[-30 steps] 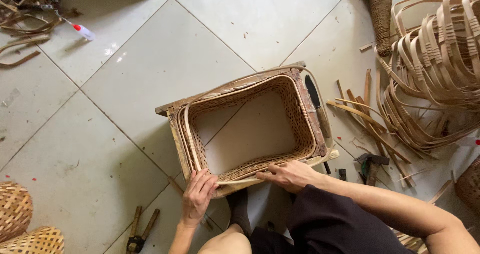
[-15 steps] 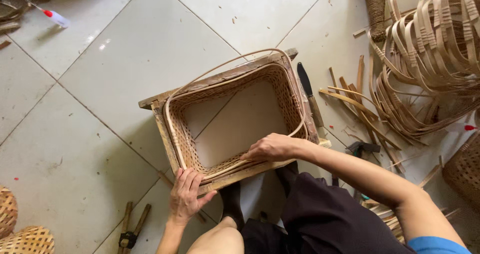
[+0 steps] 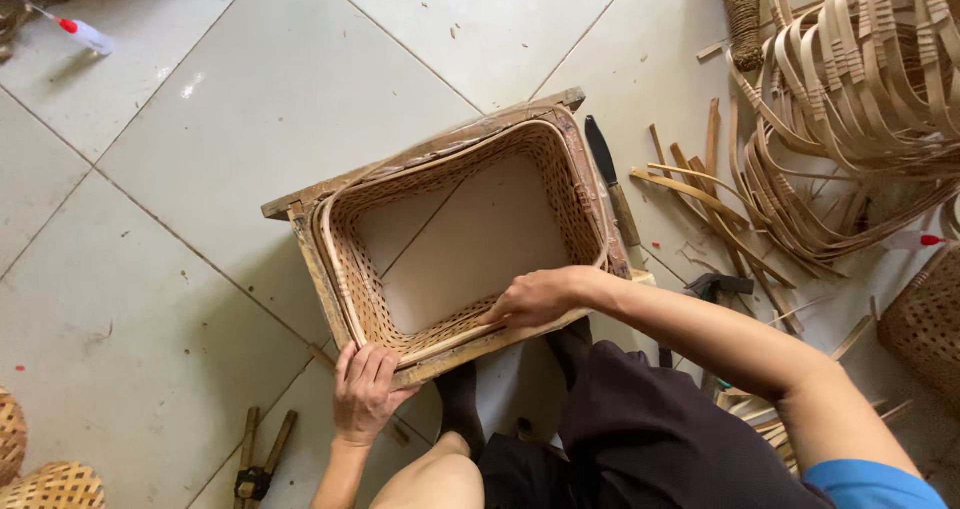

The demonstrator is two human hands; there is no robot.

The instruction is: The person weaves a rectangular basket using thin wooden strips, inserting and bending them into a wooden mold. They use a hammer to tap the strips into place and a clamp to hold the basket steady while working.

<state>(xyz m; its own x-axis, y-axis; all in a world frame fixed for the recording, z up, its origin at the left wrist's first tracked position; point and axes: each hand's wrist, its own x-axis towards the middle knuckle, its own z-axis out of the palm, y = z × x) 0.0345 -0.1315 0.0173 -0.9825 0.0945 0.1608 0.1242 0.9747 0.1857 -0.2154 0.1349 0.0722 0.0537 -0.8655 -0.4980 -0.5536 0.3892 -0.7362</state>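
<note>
Woven basket frame point(image 3: 460, 239) lies ahead of both hands, seemingly gripping its near rim

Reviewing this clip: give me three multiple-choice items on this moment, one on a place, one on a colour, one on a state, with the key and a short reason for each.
1. Where does the left hand rest?
A. on the near left corner of the rectangular woven rattan basket in its wooden frame
B. on the hammer
C. on the floor tiles

2. What colour is the cap of the small white bottle at top left?
A. green
B. red
C. black

3. How is the basket's base?
A. woven shut
B. covered by a cloth
C. open, pale tile showing through

Key: 1 A, its fingers grip that corner; 2 B, the tip is red; 3 C, a tile joint runs across inside it, where the right hand reaches.
</note>
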